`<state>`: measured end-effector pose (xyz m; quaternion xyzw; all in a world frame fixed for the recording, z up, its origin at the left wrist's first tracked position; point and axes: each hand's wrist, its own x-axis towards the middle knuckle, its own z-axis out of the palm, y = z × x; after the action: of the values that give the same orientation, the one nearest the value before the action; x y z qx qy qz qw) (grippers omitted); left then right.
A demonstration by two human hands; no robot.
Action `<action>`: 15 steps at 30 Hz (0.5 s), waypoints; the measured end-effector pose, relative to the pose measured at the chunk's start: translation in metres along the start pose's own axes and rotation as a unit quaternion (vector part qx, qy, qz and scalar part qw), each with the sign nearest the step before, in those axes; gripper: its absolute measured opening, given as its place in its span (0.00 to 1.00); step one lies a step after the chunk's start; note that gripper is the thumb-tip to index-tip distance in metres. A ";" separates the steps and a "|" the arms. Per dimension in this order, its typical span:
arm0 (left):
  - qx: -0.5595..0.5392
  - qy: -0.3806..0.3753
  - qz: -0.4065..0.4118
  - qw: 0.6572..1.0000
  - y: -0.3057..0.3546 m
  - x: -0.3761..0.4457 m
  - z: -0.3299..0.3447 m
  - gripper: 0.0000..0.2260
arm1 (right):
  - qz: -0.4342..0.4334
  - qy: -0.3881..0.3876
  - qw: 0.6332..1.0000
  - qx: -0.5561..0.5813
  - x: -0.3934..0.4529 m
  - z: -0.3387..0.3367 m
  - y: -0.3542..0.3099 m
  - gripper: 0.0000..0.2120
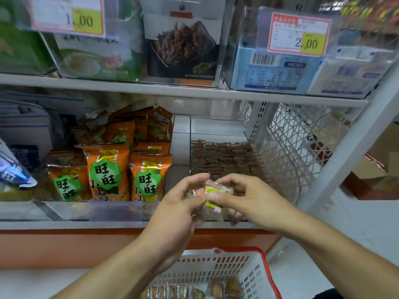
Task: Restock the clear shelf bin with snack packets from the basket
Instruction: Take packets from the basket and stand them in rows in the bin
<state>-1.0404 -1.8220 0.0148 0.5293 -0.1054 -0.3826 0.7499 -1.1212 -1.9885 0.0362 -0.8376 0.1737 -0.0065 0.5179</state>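
Both hands, left hand [183,201] and right hand [244,195], grip snack packets [212,192]; clear shelf bin [278,169] part-filled; basket [248,270] retains more.

The lower shelf [129,224] carried orange snack bags [121,175] standing in rows at the left and a clear bin [278,169] of small brown packets [224,160] at the right. The upper shelf [172,90] bore clear bins [233,61] with price tags [299,34].
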 end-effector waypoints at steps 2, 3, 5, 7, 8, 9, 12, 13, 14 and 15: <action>0.001 0.004 0.028 1.000 0.002 0.000 0.001 0.19 | -0.026 0.010 0.998 0.053 -0.004 0.008 0.002 0.19; -0.010 0.011 0.038 0.999 0.003 0.001 0.000 0.20 | -0.026 0.023 0.996 0.083 -0.003 0.008 0.000 0.17; -0.033 0.019 0.049 0.998 0.005 0.004 -0.001 0.23 | -0.007 0.042 0.988 0.150 -0.003 0.005 0.000 0.14; -0.040 0.018 0.049 0.998 0.007 0.006 -0.002 0.25 | 0.008 0.037 0.975 0.219 -0.006 -0.001 -0.003 0.15; -0.047 0.017 0.045 0.998 0.007 0.006 -0.003 0.25 | 0.017 0.024 0.966 0.257 -0.007 -0.004 -0.003 0.17; -0.059 0.017 0.041 0.997 0.007 0.006 -0.004 0.24 | 0.028 0.009 0.955 0.294 -0.008 -0.007 -0.005 0.19; -0.073 0.026 0.031 0.996 0.005 0.007 -0.004 0.21 | 0.059 -0.023 0.928 0.367 -0.010 -0.013 -0.006 0.18; -0.058 0.028 0.034 0.997 0.005 0.006 -0.004 0.19 | 0.063 -0.027 0.930 0.360 -0.010 -0.011 -0.007 0.16; -0.035 0.030 0.040 0.998 0.005 0.006 -0.004 0.18 | 0.065 -0.030 0.934 0.349 -0.010 -0.009 -0.007 0.15; -0.016 0.032 0.045 0.998 0.005 0.006 -0.004 0.17 | 0.066 -0.031 0.936 0.343 -0.010 -0.007 -0.007 0.15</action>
<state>-1.0318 -1.8228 0.0162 0.5238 -0.0995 -0.3328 0.7778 -1.1300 -1.9888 0.0468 -0.5951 0.2000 -0.0054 0.7784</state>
